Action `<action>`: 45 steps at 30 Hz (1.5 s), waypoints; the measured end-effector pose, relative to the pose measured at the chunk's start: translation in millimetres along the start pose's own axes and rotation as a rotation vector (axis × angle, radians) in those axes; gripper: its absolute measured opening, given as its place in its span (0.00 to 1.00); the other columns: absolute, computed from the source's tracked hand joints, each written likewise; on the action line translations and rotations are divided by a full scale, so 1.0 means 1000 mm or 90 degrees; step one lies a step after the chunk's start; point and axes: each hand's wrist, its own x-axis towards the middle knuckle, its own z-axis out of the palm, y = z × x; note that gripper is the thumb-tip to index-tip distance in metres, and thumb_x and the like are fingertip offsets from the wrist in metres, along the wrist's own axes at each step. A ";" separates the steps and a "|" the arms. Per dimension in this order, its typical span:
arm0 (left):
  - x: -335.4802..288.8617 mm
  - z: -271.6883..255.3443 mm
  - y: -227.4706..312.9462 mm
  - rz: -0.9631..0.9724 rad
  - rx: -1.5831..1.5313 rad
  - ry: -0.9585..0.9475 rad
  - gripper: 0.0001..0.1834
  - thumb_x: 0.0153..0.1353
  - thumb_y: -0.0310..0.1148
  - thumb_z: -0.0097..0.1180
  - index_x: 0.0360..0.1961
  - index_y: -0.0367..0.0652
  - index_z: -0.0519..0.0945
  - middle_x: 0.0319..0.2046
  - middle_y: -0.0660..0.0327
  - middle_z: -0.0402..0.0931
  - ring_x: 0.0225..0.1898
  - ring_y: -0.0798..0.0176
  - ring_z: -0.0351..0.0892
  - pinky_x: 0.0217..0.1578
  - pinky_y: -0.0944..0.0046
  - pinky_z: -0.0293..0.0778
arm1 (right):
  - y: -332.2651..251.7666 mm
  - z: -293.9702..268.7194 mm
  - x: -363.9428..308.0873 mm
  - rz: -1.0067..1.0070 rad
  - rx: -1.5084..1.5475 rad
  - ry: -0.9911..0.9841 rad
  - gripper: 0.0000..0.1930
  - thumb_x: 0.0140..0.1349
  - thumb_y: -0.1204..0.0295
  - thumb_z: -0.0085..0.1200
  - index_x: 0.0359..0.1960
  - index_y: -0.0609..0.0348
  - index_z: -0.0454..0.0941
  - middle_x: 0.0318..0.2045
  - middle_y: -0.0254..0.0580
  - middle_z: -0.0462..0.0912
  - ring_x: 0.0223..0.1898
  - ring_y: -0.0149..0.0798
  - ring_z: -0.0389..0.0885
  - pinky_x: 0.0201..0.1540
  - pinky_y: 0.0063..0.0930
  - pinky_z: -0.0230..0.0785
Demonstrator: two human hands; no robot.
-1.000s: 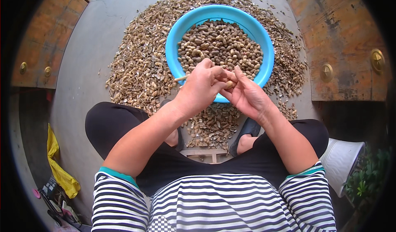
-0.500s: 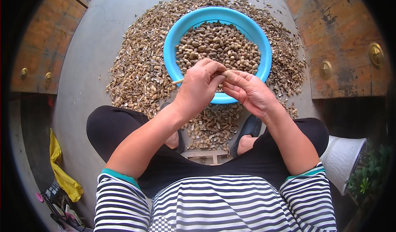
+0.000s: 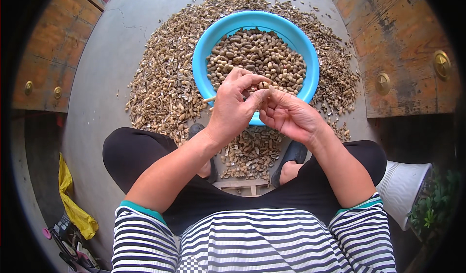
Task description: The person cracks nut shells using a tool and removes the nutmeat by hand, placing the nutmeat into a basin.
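Over the near part of a blue plastic basin (image 3: 200,54), both hands meet at one peanut (image 3: 263,85), whose shell looks split, with a dark gap. My left hand (image 3: 234,102) is closed, its thumb and forefinger on the peanut. A pale stick-like end (image 3: 209,99) pokes out at the left side of that hand; the rest of it is hidden. My right hand (image 3: 293,114) pinches the peanut from the other side, its lower fingers curled beneath. Many unshelled peanuts (image 3: 257,54) fill the basin.
Broken peanut shells (image 3: 162,76) are heaped around the basin on the grey floor (image 3: 97,98) and between my dark shoes (image 3: 293,154). Wooden doors (image 3: 388,45) stand at both sides. A white pot (image 3: 403,188) is at right, a yellow cloth or bag (image 3: 75,205) at left.
The peanut, mostly covered by my fingers before, now shows an opening in its shell. My thumbs and fingertips have shifted slightly around it.
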 end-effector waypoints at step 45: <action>0.028 -0.003 -0.038 -0.261 -0.218 0.037 0.09 0.59 0.28 0.55 0.36 0.33 0.81 0.22 0.67 0.76 0.22 0.77 0.68 0.23 0.74 0.65 | -0.023 -0.058 0.051 -0.346 -0.750 0.317 0.13 0.49 0.72 0.57 0.37 0.65 0.81 0.30 0.42 0.84 0.31 0.29 0.82 0.37 0.22 0.74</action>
